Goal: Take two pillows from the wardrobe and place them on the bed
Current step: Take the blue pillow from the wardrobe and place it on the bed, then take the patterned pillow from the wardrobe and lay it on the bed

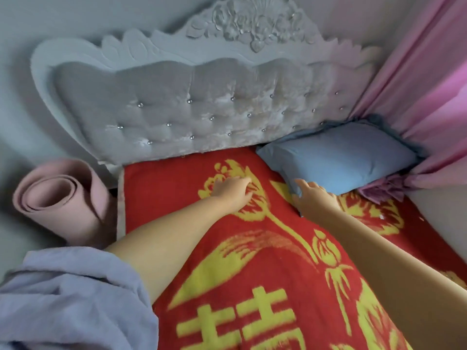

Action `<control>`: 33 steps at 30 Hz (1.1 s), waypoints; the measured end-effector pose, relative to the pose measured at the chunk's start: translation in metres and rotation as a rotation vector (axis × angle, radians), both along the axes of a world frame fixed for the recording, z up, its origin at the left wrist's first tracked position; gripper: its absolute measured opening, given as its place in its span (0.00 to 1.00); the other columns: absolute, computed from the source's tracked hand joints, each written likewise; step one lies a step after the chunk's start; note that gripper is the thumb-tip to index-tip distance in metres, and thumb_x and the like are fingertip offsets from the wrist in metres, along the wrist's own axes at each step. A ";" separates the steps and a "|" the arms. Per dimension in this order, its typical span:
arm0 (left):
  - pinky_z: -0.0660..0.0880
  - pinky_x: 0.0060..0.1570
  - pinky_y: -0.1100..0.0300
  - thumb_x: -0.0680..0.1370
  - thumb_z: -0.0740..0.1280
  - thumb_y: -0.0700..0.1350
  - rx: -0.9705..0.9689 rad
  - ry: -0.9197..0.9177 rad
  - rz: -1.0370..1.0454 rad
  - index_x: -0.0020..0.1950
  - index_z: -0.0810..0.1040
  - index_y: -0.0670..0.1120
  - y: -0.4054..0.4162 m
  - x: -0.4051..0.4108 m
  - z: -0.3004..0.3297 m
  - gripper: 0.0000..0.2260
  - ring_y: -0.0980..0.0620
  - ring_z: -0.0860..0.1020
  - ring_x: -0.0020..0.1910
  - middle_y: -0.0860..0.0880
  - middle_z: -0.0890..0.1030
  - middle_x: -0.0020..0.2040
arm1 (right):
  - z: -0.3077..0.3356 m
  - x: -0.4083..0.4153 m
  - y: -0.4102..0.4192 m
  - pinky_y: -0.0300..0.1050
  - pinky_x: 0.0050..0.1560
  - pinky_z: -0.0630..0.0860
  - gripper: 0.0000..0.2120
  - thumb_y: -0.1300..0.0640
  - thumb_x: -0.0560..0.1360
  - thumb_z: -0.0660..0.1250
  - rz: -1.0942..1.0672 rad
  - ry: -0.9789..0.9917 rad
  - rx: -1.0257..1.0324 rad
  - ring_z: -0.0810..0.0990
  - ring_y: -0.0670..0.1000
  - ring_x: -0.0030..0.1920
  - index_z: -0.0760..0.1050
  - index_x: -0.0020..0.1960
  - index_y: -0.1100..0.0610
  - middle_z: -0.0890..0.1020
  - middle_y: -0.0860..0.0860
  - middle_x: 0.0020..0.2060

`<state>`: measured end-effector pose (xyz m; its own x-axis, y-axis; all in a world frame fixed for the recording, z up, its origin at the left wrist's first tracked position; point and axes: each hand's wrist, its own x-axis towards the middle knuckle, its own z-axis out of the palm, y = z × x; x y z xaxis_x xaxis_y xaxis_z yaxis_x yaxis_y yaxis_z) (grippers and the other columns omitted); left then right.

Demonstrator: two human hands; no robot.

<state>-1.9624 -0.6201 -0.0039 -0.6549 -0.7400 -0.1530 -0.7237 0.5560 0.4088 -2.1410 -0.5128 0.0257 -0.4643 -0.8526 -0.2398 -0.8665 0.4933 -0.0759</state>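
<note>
A blue pillow [338, 160] lies at the head of the bed on the right, tucked against the headboard and the pink curtain. The bed is covered by a red blanket [252, 261] with yellow flower and character patterns. My right hand [314, 198] rests at the pillow's near left corner, fingers spread and touching its edge. My left hand [233, 192] lies flat on the blanket to the left of the pillow, fingers apart, holding nothing. Only one pillow is in view.
A grey tufted headboard [197, 109] with carved trim stands behind the bed. A rolled pink mat [63, 200] leans at the bed's left side. Pink curtains [424, 97] hang on the right, bunched beside the pillow.
</note>
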 end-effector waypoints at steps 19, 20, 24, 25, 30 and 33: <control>0.75 0.55 0.50 0.78 0.61 0.51 0.002 0.010 0.146 0.68 0.68 0.49 -0.122 0.370 -0.050 0.19 0.45 0.76 0.59 0.45 0.75 0.62 | -0.053 0.331 -0.119 0.58 0.65 0.66 0.22 0.47 0.81 0.53 0.053 -0.028 -0.042 0.70 0.57 0.67 0.60 0.73 0.49 0.71 0.54 0.68; 0.74 0.55 0.50 0.78 0.60 0.51 -0.001 -0.008 0.144 0.69 0.68 0.49 -0.117 0.374 -0.052 0.19 0.44 0.76 0.59 0.45 0.74 0.63 | -0.055 0.336 -0.114 0.58 0.65 0.66 0.22 0.47 0.81 0.53 0.048 -0.038 -0.050 0.69 0.58 0.68 0.60 0.73 0.50 0.70 0.54 0.68; 0.73 0.59 0.48 0.79 0.60 0.50 -0.004 -0.091 0.135 0.70 0.66 0.48 -0.101 0.390 -0.051 0.20 0.44 0.74 0.62 0.45 0.72 0.66 | -0.062 0.353 -0.095 0.58 0.66 0.66 0.23 0.46 0.80 0.54 0.022 -0.090 -0.106 0.70 0.58 0.68 0.59 0.74 0.49 0.71 0.55 0.68; 0.73 0.59 0.48 0.79 0.59 0.50 -0.013 -0.099 0.140 0.70 0.66 0.48 -0.098 0.393 -0.049 0.20 0.44 0.74 0.62 0.45 0.72 0.66 | -0.065 0.357 -0.088 0.58 0.66 0.65 0.23 0.46 0.80 0.54 0.014 -0.108 -0.108 0.70 0.58 0.68 0.59 0.74 0.49 0.71 0.55 0.68; 0.74 0.58 0.48 0.79 0.59 0.50 -0.062 -0.117 0.109 0.70 0.66 0.48 -0.066 0.394 -0.039 0.20 0.44 0.75 0.61 0.45 0.73 0.66 | -0.082 0.381 -0.044 0.57 0.66 0.65 0.23 0.46 0.80 0.53 -0.006 -0.144 -0.099 0.69 0.58 0.68 0.58 0.74 0.49 0.71 0.55 0.68; 0.73 0.58 0.47 0.79 0.59 0.50 -0.087 -0.068 0.089 0.69 0.67 0.49 -0.036 0.397 -0.031 0.19 0.43 0.76 0.59 0.45 0.74 0.64 | -0.078 0.396 -0.021 0.57 0.66 0.65 0.23 0.47 0.80 0.54 0.002 -0.129 -0.099 0.69 0.58 0.67 0.59 0.74 0.50 0.71 0.55 0.68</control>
